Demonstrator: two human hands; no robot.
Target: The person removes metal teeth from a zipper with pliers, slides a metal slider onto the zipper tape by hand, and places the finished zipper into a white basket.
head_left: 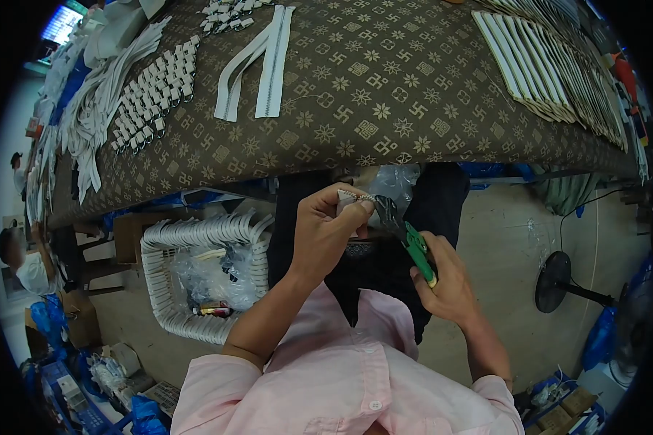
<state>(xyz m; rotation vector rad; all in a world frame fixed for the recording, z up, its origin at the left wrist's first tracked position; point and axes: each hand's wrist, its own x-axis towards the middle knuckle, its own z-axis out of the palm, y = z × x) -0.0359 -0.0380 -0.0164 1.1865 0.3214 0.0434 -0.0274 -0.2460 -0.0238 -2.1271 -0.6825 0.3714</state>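
My left hand [331, 230] pinches a short end of white zipper tape [347, 199] above my lap, just in front of the table edge. Fingers of my right hand [442, 279] are wrapped round the green handles of a pair of pliers [416, 250]. The dark jaws of the pliers meet the zipper end beside my left fingertips; whether they grip it is too small to tell. On the patterned cloth ahead lies a folded white zipper [274, 72] with a grey line of teeth.
The cloth-covered table [326, 138] bears rows of small white pieces with dark clips [152, 98], white strips [116, 80] and stacked zippers [530, 65]. A white basket [152, 290] stands left of my legs, a black fan base [553, 281] right. Another person [33, 268] is far left.
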